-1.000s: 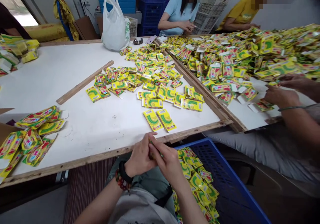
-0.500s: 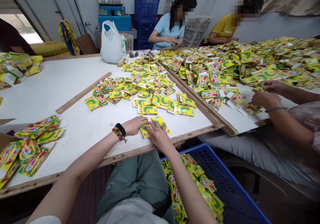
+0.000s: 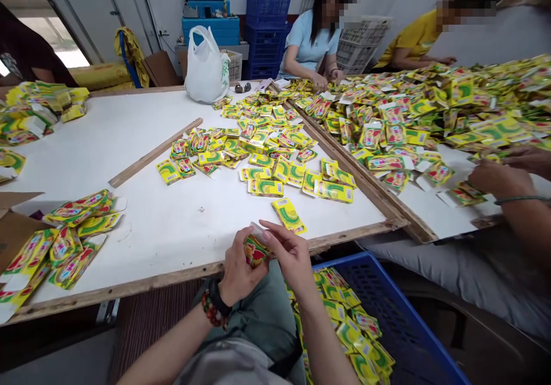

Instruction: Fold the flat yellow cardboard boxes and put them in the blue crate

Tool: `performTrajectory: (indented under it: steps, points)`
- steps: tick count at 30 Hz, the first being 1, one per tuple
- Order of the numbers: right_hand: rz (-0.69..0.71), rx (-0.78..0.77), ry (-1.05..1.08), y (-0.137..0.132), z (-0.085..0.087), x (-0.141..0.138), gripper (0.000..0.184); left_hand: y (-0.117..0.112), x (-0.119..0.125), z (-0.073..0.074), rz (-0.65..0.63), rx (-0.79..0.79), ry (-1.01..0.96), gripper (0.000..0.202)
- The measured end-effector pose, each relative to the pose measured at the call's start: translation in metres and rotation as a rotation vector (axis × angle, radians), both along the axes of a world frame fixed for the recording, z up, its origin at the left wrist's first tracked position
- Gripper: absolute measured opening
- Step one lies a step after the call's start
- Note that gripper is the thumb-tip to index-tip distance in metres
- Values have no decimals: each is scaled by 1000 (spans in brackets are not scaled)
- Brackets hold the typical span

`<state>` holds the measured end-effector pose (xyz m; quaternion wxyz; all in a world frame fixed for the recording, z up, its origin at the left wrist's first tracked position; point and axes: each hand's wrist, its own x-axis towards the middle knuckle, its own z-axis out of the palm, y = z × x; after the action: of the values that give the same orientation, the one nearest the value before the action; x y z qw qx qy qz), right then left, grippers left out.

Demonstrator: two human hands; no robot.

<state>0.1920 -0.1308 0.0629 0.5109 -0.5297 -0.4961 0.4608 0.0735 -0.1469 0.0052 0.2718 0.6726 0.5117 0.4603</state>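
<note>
Just over the table's front edge, my left hand [image 3: 242,267] grips a small yellow-green printed carton [image 3: 255,251] with red on its face. Its white end flap points up and away from me. My right hand [image 3: 289,252] pinches the carton at that flap with thumb and fingers. Behind my right hand a single flat carton [image 3: 288,215] lies on the white table [image 3: 172,224], barcode end away from me. Farther back spreads a loose heap of similar cartons [image 3: 258,138].
A blue crate [image 3: 387,293] holding many cartons stands by my right leg. Wooden strips [image 3: 344,161] divide the table. More cartons [image 3: 81,224] lie at left beside a cardboard box [image 3: 15,230]. A white plastic bag [image 3: 206,69] stands behind. Co-workers sit at the right and far side.
My hands have lifted one carton off the table and drawn it toward me, its white flap now showing. The other carton stays on the table. The view has shifted left.
</note>
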Motion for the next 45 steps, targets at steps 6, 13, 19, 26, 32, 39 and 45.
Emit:
performTrajectory:
  steps: [6, 13, 19, 26, 32, 39, 45]
  points:
    - [96, -263, 213, -8, -10, 0, 46, 0, 0, -17, -21, 295, 55, 57]
    - [181, -8, -66, -19, -10, 9, 27, 4, 2, -17, -148, 380, 51, 57]
    - [107, 390, -387, -30, -16, 3, 31, -2, 1, -6, -196, 91, -2, 66]
    - [-27, 86, -293, -22, -10, -6, 32, 3, 0, -6, -168, -53, 146, 57]
    - [-46, 40, -256, -24, -11, -8, 31, 2, 3, -8, -126, -27, 138, 53]
    - [132, 436, -574, -34, -12, -6, 36, 1, 2, 2, -187, 19, 48, 40]
    - [-107, 411, -891, -77, -15, 53, 35, -12, 3, 15, -453, -16, 117, 83]
